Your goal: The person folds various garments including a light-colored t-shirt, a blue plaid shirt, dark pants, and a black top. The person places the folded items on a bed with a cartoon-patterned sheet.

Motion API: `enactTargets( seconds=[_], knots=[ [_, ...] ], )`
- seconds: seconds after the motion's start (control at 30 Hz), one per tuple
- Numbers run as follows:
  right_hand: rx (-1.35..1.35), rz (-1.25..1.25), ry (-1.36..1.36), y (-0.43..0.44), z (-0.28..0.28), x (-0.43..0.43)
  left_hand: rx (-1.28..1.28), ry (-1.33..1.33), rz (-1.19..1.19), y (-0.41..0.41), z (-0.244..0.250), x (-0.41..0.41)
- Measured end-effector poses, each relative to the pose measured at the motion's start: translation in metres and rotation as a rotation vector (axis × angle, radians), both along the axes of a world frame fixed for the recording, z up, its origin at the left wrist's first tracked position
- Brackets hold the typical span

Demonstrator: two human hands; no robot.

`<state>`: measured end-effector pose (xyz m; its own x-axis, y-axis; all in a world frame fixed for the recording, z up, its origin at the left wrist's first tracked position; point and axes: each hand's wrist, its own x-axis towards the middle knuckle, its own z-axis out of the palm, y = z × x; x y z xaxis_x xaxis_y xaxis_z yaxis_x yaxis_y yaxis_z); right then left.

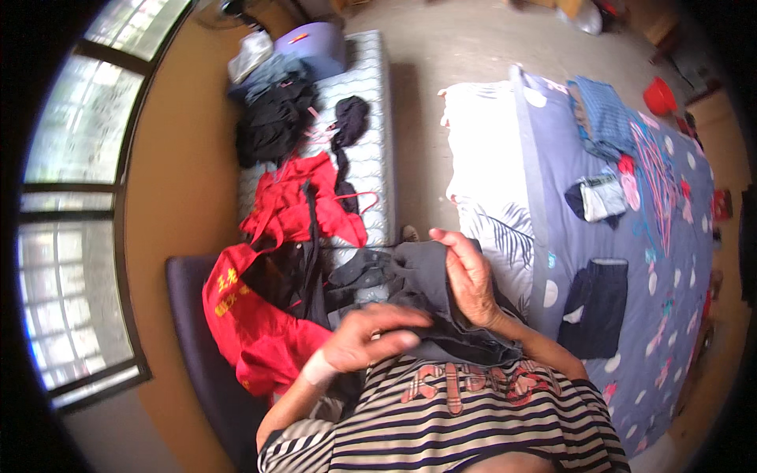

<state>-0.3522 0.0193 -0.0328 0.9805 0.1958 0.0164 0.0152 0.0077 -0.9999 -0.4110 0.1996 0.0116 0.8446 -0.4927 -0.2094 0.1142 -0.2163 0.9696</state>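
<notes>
A dark grey cloth garment, perhaps trousers, is bunched up in front of my striped shirt. Over its near left side hovers my left hand, slightly blurred, with thumb and fingers apart and nothing between them. My right hand lies against the garment's right side, fingers stretched away from me. Its thumb side is partly hidden, so a grip on the cloth cannot be made out. Left of my hands, a red garment with yellow writing spreads over a dark chair or headboard edge.
A narrow mattress ahead carries a red strapped garment, black clothes and a purple tub. On the right, a bed with a dotted cover holds folded dark trousers, hangers and blue folded cloth. Windows line the left wall.
</notes>
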Motion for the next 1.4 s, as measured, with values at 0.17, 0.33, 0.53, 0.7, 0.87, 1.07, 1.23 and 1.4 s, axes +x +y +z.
enactTargets(
  seconds=[0.17, 0.33, 0.53, 0.7, 0.87, 1.07, 1.23, 1.4],
  knots=[
    [-0.072, 0.065, -0.023, 0.006, -0.009, 0.005, 0.045, 0.167, 0.518, 0.049, -0.009, -0.036],
    [-0.138, 0.116, -0.04, 0.018, -0.009, 0.005, 0.21, -0.198, 0.297, 0.032, -0.012, -0.033],
    [-0.181, 0.098, -0.075, 0.019, -0.012, 0.003, 0.471, -0.574, -0.072, 0.003, -0.015, -0.013],
    [-0.212, 0.077, -0.113, 0.023, -0.015, 0.001, 0.662, -0.417, -0.373, -0.007, -0.027, -0.011],
    [-0.199, 0.106, -0.114, 0.03, -0.016, 0.001, 0.76, -0.489, -0.429, 0.005, -0.025, -0.002],
    [-0.244, 0.137, -0.095, 0.03, -0.016, 0.005, 0.497, -0.548, -0.204, 0.028, -0.008, -0.014],
    [-0.226, 0.224, -0.143, 0.033, -0.014, 0.006, 0.63, -0.504, -0.086, 0.025, -0.006, -0.019],
    [-0.218, 0.262, -0.186, 0.035, -0.013, 0.008, 0.635, -0.408, -0.086, 0.032, -0.003, -0.02]
  ],
)
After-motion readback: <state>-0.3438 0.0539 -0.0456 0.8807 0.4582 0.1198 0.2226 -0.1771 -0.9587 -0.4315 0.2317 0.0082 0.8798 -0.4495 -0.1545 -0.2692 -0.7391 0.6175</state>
